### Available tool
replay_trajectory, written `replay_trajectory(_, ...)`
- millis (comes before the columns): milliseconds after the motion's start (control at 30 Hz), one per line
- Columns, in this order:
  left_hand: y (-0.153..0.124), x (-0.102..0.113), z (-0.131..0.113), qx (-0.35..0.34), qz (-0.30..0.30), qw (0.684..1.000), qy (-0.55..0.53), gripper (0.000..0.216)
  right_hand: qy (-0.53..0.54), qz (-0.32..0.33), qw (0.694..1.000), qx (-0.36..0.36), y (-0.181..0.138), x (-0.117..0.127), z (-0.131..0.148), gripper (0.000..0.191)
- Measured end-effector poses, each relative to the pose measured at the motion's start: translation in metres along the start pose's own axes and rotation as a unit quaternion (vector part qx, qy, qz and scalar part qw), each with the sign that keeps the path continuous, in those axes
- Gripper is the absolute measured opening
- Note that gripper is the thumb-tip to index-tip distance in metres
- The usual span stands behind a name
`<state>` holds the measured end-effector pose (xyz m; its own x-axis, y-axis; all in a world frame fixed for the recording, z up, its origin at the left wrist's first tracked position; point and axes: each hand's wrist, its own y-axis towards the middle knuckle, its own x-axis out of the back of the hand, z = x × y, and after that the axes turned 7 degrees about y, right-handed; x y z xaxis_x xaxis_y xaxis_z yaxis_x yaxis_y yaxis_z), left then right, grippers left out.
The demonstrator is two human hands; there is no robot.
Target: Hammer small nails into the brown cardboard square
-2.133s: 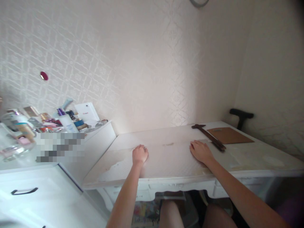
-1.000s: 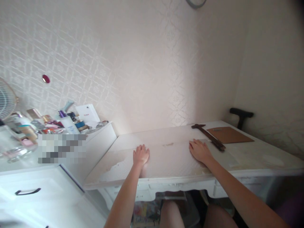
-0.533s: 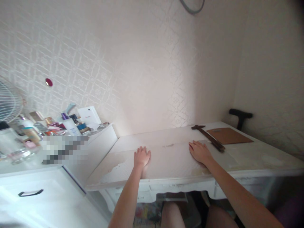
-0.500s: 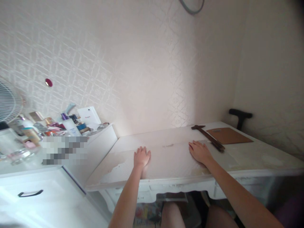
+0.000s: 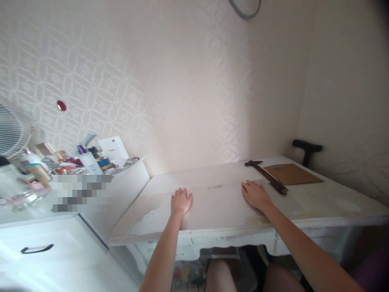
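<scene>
My left hand (image 5: 181,201) lies palm down on the worn white desk (image 5: 212,211), fingers stretched out and holding nothing. Farther right, my right hand (image 5: 255,195) also rests flat on the desktop, its fingers extended and nothing in them. Just beyond it lies a hammer (image 5: 270,181) with a wooden handle, its dark head toward the wall and its handle end close to my right hand. Beside the hammer, a flat brown board (image 5: 293,174) lies on the desk, with a small thin object (image 5: 277,167) on it that I cannot make out.
To the left, a white cabinet (image 5: 39,233) carries several cosmetic bottles (image 5: 90,163) and a white box (image 5: 113,149). A fan (image 5: 12,129) stands at the far left. Behind the desk's right end rises a black T-shaped handle (image 5: 307,148). The patterned wall (image 5: 188,101) borders the desk's back.
</scene>
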<state>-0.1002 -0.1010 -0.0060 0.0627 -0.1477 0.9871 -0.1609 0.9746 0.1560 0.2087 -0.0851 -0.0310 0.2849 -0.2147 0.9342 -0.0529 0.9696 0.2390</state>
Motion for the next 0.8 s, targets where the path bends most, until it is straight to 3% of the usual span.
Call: replay_trajectory(800,0.001,-0.0018,-0.0005,-0.003,-0.007,1.0,-0.006,0.051,-0.006,0.0,1.0,0.003,-0.001,0.0016,-0.0001,0.047)
